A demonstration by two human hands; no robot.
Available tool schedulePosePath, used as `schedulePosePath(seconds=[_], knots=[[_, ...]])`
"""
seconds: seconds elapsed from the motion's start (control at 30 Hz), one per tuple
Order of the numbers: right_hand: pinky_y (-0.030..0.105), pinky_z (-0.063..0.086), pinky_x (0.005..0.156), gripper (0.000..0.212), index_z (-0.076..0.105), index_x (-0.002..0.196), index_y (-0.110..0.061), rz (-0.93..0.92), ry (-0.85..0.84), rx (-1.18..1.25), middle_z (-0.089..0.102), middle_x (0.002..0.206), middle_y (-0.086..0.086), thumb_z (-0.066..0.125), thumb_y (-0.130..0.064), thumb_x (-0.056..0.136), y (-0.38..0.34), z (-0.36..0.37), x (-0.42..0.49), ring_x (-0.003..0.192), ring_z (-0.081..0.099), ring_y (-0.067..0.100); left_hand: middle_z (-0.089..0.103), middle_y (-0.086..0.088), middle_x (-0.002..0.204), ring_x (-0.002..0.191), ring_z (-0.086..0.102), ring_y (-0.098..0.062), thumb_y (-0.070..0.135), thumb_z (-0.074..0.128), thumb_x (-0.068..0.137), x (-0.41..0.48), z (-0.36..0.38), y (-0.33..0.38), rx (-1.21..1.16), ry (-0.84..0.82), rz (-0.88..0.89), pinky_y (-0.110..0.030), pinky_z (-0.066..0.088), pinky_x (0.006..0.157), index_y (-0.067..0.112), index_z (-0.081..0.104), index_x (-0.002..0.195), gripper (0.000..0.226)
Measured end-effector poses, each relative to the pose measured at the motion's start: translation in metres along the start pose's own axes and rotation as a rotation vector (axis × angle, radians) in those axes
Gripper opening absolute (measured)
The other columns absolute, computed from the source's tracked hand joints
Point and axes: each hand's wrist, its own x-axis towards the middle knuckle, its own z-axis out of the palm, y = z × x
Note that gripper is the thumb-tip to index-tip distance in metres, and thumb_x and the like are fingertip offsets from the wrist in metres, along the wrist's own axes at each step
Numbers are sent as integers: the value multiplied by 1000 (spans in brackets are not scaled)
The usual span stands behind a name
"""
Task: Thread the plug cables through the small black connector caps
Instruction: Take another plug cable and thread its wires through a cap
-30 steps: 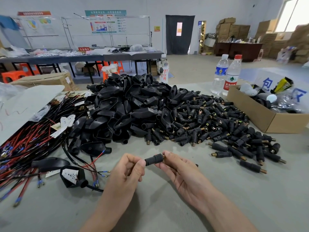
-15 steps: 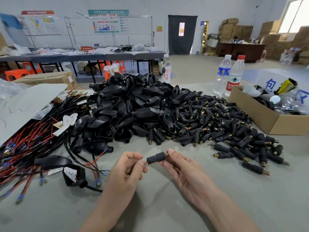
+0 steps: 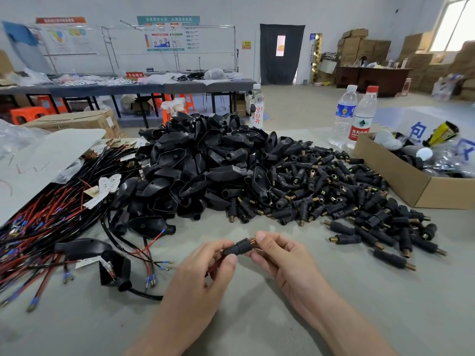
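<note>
While pinched from both ends: small black connector cap (image 3: 240, 247), raised just above the grey table (image 3: 372, 312) at near centre, lying roughly level, brass thread to the right.
Left hand (image 3: 205, 276): pinches the cap's plain left end between thumb and fingertips, other fingers curled beneath.
Right hand (image 3: 282, 263): pinches the brass-threaded right end between thumb and forefinger, other fingers folded under.
Cable inside the cap: hidden by the left fingers; cannot tell.
Plug cables (image 3: 38, 227): heaped at left, black sheaths with red leads and blue-sleeved tips, spilling toward the near edge.
Single plug shell (image 3: 113, 271): lies open near left, already on a black cable, just beside the heap.
Plug shells (image 3: 200, 163): piled high at centre, beyond the hands.
Loose caps (image 3: 334, 191): spread right of the shells, thinning toward the near right.
Cardboard box (image 3: 401, 181): sits at far right, holding mixed items.
Water bottles (image 3: 352, 116): stand upright side by side, just left of the box's far corner.
</note>
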Motion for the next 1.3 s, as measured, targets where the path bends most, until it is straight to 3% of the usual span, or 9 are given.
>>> schedulePosePath(seconds=[0.13,0.33,0.43,0.67,0.9,1.03,1.2,1.3], knots=[[18,57,75,30,79,86,-8,-22,-18,-43,76,101,17,80,-33,70,1,0,0,93,73,19,51,28,86,80,53,-4,54,41,93,2,0,0,75,16,63,-12,38,70,38,62,112,32],[19,58,72,46,71,102,3,-67,21,-74,76,102,16,75,-34,75,-5,-2,2,92,75,21,49,32,95,84,52,2,53,36,100,2,-4,-1,152,31,75,-12,37,72,36,60,117,34],[19,58,69,42,70,101,4,-96,72,-36,76,96,18,74,-30,77,-9,-5,2,87,75,20,47,32,97,85,53,0,54,33,98,1,-5,-1,217,26,80,-16,39,72,36,59,118,37],[18,58,68,38,69,102,5,-124,122,-38,75,98,20,73,-26,81,-14,-9,2,85,75,20,44,26,89,67,48,-1,47,37,100,2,-11,4,356,46,133,-12,34,61,33,61,115,32],[18,58,67,35,69,102,6,-122,137,-33,75,95,20,73,-23,82,-15,-10,3,82,74,19,54,22,85,66,55,-4,44,40,99,3,-11,4,356,115,158,-26,48,55,30,63,110,29],[17,58,64,33,71,99,2,-134,174,-10,76,93,17,74,-25,79,-18,-13,6,77,74,15,56,24,83,63,52,-3,43,42,99,2,-10,0,339,108,164,-22,42,58,32,61,110,24],[16,57,65,17,79,80,-8,-127,224,141,76,90,11,75,-24,77,-22,-20,6,78,74,13,57,21,83,68,58,-4,46,43,96,3,-8,-5,343,68,155,-28,51,58,29,66,105,31],[16,58,65,20,81,82,-7,-93,173,212,76,94,15,74,-25,78,-21,-17,4,83,75,15,59,17,87,72,61,-5,45,43,96,3,-4,-5,314,22,169,-32,53,60,27,68,98,31]])
